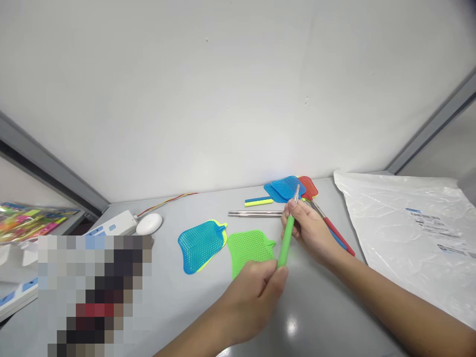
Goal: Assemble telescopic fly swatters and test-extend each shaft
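My left hand (256, 290) is closed around the lower end of a green fly swatter handle (285, 243). At its upper end, my right hand (310, 230) pinches a thin metal rod (297, 192), whose tip sticks up past the fingers. Beneath the hands lies a loose green mesh swatter head (249, 248), partly covered by my left hand. To its left a blue swatter head (201, 245) rests on a yellow one. More metal rods (253, 213) lie behind, their right ends hidden by my right hand. Blue and yellow handles (258, 201) are beyond them.
Fly swatters with blue heads (289, 187) and a red head (309, 186) are piled by the back wall. A white plastic mailer (412, 223) covers the right side. At left are a power strip (115, 223), a white round device (149, 224), colourful packets (33, 220) and a blurred-out patch.
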`<state>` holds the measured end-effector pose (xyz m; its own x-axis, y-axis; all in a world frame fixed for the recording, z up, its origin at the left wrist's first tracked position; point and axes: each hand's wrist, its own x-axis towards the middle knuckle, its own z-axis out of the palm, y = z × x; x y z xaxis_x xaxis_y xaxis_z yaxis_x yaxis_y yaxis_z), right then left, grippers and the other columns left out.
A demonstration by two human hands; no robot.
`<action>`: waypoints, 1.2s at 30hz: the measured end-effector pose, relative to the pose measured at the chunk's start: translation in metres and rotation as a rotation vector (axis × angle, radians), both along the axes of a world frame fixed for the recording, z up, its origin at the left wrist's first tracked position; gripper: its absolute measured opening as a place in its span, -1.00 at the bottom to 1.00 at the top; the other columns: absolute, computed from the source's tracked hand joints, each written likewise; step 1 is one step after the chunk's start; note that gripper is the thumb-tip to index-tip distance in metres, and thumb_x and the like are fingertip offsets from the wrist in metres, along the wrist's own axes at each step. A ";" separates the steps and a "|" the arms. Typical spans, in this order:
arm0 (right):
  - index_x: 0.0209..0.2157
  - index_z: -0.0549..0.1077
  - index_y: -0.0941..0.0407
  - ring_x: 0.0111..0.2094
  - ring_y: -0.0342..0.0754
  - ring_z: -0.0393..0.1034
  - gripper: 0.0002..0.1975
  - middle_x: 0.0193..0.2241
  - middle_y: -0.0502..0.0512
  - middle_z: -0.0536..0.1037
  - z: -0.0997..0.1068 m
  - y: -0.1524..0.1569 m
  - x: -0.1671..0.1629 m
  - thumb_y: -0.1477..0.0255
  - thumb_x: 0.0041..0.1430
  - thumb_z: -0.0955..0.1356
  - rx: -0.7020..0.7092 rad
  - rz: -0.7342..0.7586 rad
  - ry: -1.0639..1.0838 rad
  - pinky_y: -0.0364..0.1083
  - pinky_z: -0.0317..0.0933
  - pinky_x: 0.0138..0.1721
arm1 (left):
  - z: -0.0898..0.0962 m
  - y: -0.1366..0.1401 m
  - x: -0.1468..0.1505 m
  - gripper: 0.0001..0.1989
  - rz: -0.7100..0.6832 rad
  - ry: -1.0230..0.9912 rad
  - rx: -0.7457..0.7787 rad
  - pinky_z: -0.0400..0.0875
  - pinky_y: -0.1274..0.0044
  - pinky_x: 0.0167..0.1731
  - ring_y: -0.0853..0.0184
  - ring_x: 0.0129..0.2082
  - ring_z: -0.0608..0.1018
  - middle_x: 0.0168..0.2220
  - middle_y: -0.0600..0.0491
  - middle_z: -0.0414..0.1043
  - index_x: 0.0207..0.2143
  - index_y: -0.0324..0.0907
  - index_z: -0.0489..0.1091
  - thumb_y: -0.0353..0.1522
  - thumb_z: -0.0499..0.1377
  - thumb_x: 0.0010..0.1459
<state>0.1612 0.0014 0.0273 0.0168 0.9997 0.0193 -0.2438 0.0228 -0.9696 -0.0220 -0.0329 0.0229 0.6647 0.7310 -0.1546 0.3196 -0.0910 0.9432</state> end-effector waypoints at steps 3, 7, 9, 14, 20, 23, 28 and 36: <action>-0.47 0.25 0.08 -0.63 -0.23 0.03 -0.60 -0.64 -0.13 0.22 0.000 0.000 0.000 0.04 0.21 0.26 -0.008 0.016 -0.034 -0.19 0.02 -0.58 | 0.001 0.001 0.001 -0.57 -0.049 -0.011 -0.003 -0.02 0.55 -0.58 0.45 -0.60 0.12 -0.61 0.17 0.05 -0.57 -0.17 0.18 -0.11 -0.05 0.27; -0.44 0.25 0.08 -0.64 -0.24 0.08 -0.63 -0.65 -0.14 0.26 -0.001 -0.006 -0.006 0.07 0.22 0.26 -0.010 0.095 -0.079 -0.19 -0.01 -0.58 | -0.005 0.008 0.003 -0.65 -0.072 -0.248 -0.272 0.20 0.56 -0.46 0.40 -0.49 0.35 -0.45 0.06 0.34 -0.29 -0.20 0.37 -0.13 -0.03 0.27; -0.40 0.27 0.08 -0.63 -0.22 0.14 -0.66 -0.65 -0.14 0.27 -0.003 -0.010 -0.012 0.09 0.20 0.29 -0.009 0.178 -0.126 -0.19 0.04 -0.55 | -0.008 0.012 0.005 -0.65 -0.032 -0.425 -0.423 0.27 0.53 -0.43 0.38 -0.47 0.43 -0.39 0.01 0.39 -0.20 -0.20 0.30 -0.11 -0.04 0.27; -0.29 0.34 0.06 -0.31 -0.07 0.36 -0.73 -0.38 0.02 0.43 -0.011 -0.016 -0.019 0.14 0.24 0.26 0.121 0.228 -0.389 -0.08 0.23 -0.25 | -0.008 0.020 0.004 -0.74 0.135 -0.595 -0.573 0.28 0.59 -0.53 0.56 -0.68 0.21 -0.54 0.22 0.18 -0.26 -0.16 0.23 -0.14 0.06 0.25; 0.08 0.25 0.04 0.04 0.13 0.20 -0.49 0.01 0.21 0.33 -0.033 -0.008 -0.013 0.11 0.17 0.31 0.277 0.168 -0.933 0.12 0.10 0.06 | -0.008 0.036 -0.007 -0.47 0.224 -0.710 -0.637 0.17 0.62 -0.74 0.54 -0.81 0.00 -0.76 0.28 -0.08 -0.60 -0.16 0.09 0.04 -0.07 0.23; 0.19 0.14 0.06 0.14 0.22 0.10 -0.20 0.12 0.25 0.27 -0.041 -0.009 -0.017 0.02 -0.01 0.40 0.315 0.208 -1.138 0.19 0.02 0.11 | -0.010 0.042 -0.011 -0.41 0.205 -0.739 -0.672 0.20 0.61 -0.76 0.53 -0.82 0.04 -0.79 0.24 -0.03 -0.67 -0.17 0.06 0.07 -0.10 0.21; 0.18 0.19 0.00 0.13 0.19 0.12 -0.15 0.10 0.19 0.28 -0.037 -0.014 -0.022 -0.02 -0.12 0.44 0.332 0.249 -1.282 0.13 0.06 0.09 | -0.011 0.042 -0.013 -0.37 0.141 -0.756 -0.704 0.28 0.58 -0.75 0.56 -0.84 0.03 -0.77 0.22 0.06 -0.68 -0.20 0.09 0.09 -0.13 0.21; -0.05 0.35 0.07 -0.21 0.13 0.37 -0.44 -0.22 0.15 0.49 -0.019 -0.009 -0.004 0.11 -0.06 0.42 0.002 0.224 -1.134 0.01 0.25 -0.25 | -0.013 0.044 -0.019 -0.33 -0.120 -0.713 -0.806 0.40 0.51 -0.73 0.60 -0.89 0.06 -0.67 0.14 0.30 -0.61 -0.25 0.25 0.05 -0.24 0.26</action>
